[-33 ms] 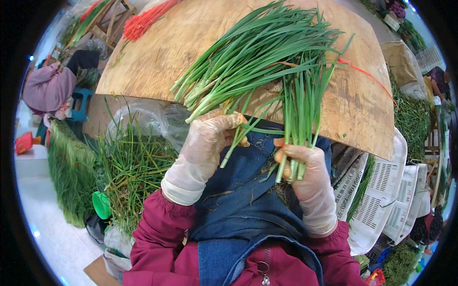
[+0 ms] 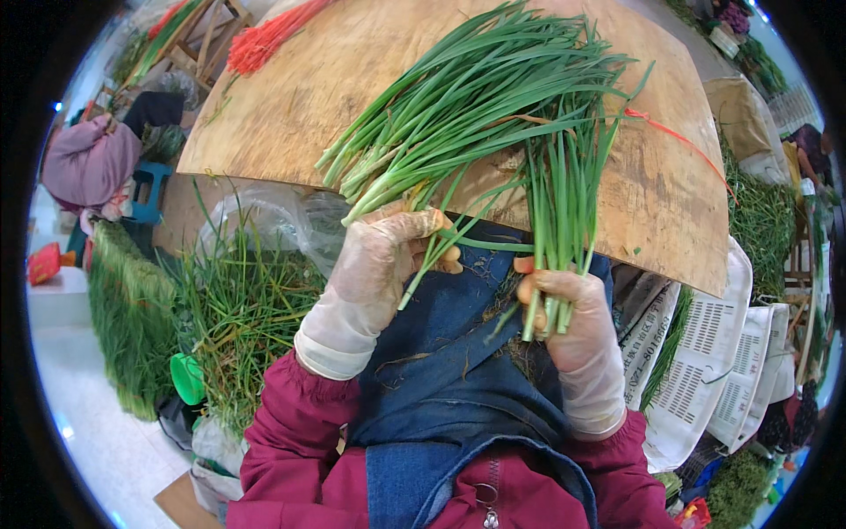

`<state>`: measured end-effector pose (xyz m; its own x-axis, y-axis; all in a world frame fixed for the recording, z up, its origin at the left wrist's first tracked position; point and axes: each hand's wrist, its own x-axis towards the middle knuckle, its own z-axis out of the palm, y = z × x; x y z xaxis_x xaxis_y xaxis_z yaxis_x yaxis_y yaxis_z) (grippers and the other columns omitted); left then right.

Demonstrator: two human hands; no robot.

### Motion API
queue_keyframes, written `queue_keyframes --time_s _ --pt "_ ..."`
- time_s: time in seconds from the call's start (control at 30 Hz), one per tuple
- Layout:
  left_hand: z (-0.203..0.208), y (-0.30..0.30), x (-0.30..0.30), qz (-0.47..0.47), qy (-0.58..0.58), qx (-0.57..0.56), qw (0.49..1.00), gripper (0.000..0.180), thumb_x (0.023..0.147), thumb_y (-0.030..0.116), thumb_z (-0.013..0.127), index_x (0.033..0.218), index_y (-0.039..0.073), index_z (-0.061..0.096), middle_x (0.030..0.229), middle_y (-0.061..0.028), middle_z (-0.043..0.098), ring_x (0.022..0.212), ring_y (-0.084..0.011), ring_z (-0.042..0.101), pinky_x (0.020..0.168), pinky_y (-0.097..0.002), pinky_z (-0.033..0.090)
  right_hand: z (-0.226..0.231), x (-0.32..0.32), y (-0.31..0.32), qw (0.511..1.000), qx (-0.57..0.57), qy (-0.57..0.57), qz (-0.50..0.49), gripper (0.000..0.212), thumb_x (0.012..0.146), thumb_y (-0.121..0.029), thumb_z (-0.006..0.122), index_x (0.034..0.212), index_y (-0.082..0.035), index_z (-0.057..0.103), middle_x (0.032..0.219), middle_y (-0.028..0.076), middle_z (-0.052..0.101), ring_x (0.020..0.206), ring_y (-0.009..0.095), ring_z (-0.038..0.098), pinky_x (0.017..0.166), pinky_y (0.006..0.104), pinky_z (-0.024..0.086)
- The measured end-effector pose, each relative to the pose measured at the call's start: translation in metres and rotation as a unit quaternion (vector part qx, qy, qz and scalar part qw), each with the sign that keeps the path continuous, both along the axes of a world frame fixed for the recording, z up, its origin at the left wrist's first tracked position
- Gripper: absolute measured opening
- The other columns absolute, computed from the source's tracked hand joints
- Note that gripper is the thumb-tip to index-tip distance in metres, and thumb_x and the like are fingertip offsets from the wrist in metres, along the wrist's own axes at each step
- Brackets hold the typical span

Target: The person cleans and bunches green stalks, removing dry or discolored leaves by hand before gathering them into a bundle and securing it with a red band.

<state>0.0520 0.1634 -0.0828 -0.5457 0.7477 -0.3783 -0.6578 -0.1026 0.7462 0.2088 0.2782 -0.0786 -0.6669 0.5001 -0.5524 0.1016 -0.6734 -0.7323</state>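
My left hand, in a thin whitish glove with bare fingertips, is closed on a few chive stalks whose cut ends point down toward my lap. In the same kind of glove, my right hand grips a small bunch of chives near its pale stem ends. The leaves of that bunch reach up over the board. A larger pile of chives lies on the wooden board, its pale stems ending just above my left hand. One long leaf stretches between the two hands.
Red ties lie at the board's far left, and a single red tie at its right. Loose greens heap by my left side near a clear plastic bag. White printed sacks stand at right. A person sits far left.
My right hand and its bunch have shifted slightly right. My left hand has moved a little left, its stalks tilting with it.
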Motion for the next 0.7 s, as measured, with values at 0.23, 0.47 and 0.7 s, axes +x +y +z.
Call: queue_keyframes --time_s 0.23,0.47,0.7 --pt "0.002 -0.016 -0.006 -0.036 -0.012 -0.030 0.999 0.023 0.078 0.012 0.052 0.095 -0.005 0.052 0.082 -0.0195 0.059 0.040 -0.0109 0.048 0.032 -0.0194 0.037 0.009 0.023 0.011 0.975 -0.154 0.143 -0.072 0.027 0.074 -0.011 0.046 0.092 0.008 0.050 0.063 0.010 0.051 0.052 0.019 0.047 0.044 0.0257 0.038" --pt "0.024 -0.066 -0.031 -0.028 0.061 -0.056 0.996 0.030 0.072 0.004 0.045 0.099 -0.008 0.051 0.074 -0.0131 0.060 0.035 -0.0047 0.036 0.032 -0.0163 0.027 0.017 0.032 0.031 0.929 -0.274 0.248 -0.022 0.035 0.085 -0.010 0.037 0.109 0.014 0.039 0.070 0.011 0.052 0.041 0.011 0.042 0.035 0.0242 0.034" --pt "0.042 -0.213 -0.055 0.054 0.587 -0.250 0.768 0.017 0.071 0.010 0.049 0.076 -0.003 0.059 0.065 -0.0088 0.058 0.045 -0.0090 0.046 0.038 -0.0209 0.034 0.018 0.031 0.033 0.887 -0.315 0.338 -0.002 0.042 0.090 -0.017 0.031 0.116 0.016 0.030 0.063 0.008 0.046 0.040 0.012 0.042 0.033 0.0253 0.036"
